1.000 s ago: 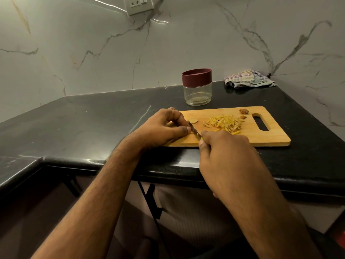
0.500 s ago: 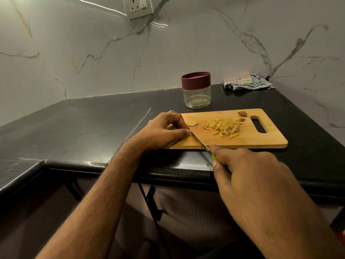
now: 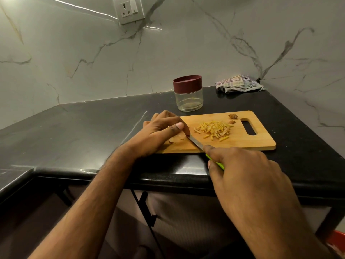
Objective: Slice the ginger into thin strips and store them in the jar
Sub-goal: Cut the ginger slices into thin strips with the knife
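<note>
Left hand [image 3: 160,131] pinned a ginger [image 3: 176,139] slice flat on the board [image 3: 248,141], fingers curled clear of the knife [image 3: 196,143] gripped by the right hand [image 3: 242,169]; strips [image 3: 214,128] sat heaped near the lidded jar [image 3: 188,94].

Left hand [image 3: 158,132] fingers curled, right hand [image 3: 242,171] gripping

Black stone countertop [image 3: 93,128] in a marble-walled corner, wooden cutting board [image 3: 261,143] near its front edge, maroon-lidded clear jar [image 3: 188,93] just behind the board, crumpled striped cloth [image 3: 239,84] at the back
</note>
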